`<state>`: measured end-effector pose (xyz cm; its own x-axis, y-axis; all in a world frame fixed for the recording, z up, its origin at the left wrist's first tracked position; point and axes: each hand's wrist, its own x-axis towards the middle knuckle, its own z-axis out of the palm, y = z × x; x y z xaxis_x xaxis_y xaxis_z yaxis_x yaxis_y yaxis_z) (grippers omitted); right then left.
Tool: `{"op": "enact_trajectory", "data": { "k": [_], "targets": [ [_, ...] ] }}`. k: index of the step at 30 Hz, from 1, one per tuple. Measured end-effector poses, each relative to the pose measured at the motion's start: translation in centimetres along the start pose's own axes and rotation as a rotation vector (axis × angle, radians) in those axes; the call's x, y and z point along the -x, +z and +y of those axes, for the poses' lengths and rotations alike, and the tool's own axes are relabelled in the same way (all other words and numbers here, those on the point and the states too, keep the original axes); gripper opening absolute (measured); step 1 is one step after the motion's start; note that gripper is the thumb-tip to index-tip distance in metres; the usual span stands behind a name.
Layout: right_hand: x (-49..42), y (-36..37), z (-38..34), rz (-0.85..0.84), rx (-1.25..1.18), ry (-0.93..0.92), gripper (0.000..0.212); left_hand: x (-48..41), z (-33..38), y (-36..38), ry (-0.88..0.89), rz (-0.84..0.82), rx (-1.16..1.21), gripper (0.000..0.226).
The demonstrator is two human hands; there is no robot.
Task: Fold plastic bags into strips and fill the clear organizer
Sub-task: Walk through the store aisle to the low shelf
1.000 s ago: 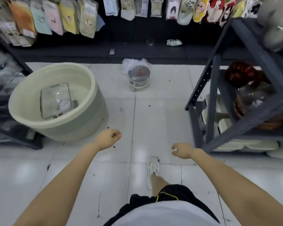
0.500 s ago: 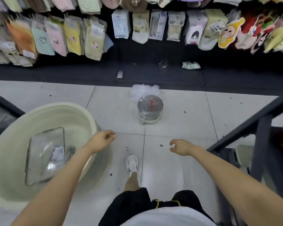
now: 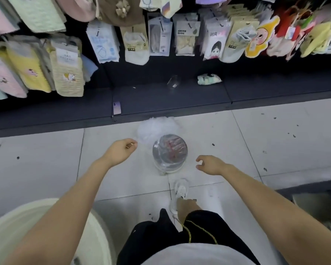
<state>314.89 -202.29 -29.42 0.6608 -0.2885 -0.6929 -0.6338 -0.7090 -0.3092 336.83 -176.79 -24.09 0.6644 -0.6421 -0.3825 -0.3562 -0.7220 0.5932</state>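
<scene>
- Tiled shop floor (image 3: 237, 134), pale and marked with dark specks, carries the work; no table is in view.
- Rack (image 3: 161, 39) of hanging packaged goods fills the far side, with a dark base shelf (image 3: 180, 100) under it.
- Cream tub (image 3: 46, 217) shows in part at the lower left, beside the left arm. Its contents are not visible.
- Bags (image 3: 155, 127): a loose, crumpled, whitish heap on the floor against the shelf edge, right behind the organizer. None is folded, so there is no strip and no long axis yet. Judged to be parked there as stock within easy reach.
- Organizer (image 3: 169, 152): a round clear container, taken to be the task's, upright on the floor between the two hands. Its top faces up at the camera, so its axis runs vertical. Red print shows through it; how full it is cannot be told.
- Left hand (image 3: 120, 152): fingers curled in, near the heap. Whether they hold anything cannot be told.
- Right hand (image 3: 210, 165): fingers loosely bent, holding nothing, just right of the organizer.
- Shoe (image 3: 181, 188) is planted just short of the organizer; judged a step taken in to reach down.
- Phone (image 3: 116, 108) lies on the shelf.
</scene>
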Motion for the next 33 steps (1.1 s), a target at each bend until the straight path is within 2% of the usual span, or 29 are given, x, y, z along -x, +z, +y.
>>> {"op": "enact_trajectory", "data": {
  "k": [7,14,18,26,33],
  "targets": [
    [-12.3,-10.9,-3.2,-0.005,-0.001,-0.027,0.037,-14.0,0.4,-5.1,-0.034,0.051,0.053,0.025],
    [-22.9,-18.8,-7.4,-0.099,0.060,-0.029,0.048,-24.2,-1.1,-10.2,-0.104,0.076,0.140,0.025],
    [-29.3,-21.8,-9.9,-0.093,0.091,-0.007,0.045,-31.3,-3.8,-13.1,-0.111,0.039,0.122,0.027],
    [-40.1,-26.0,-14.6,-0.063,0.082,0.106,0.041,-44.1,-8.4,-18.6,-0.015,-0.073,0.078,0.023],
    [-49.0,-28.0,-15.1,-0.089,0.110,0.101,0.039,-52.3,-11.0,-17.3,-0.066,-0.111,0.090,0.023]
  ]
}}
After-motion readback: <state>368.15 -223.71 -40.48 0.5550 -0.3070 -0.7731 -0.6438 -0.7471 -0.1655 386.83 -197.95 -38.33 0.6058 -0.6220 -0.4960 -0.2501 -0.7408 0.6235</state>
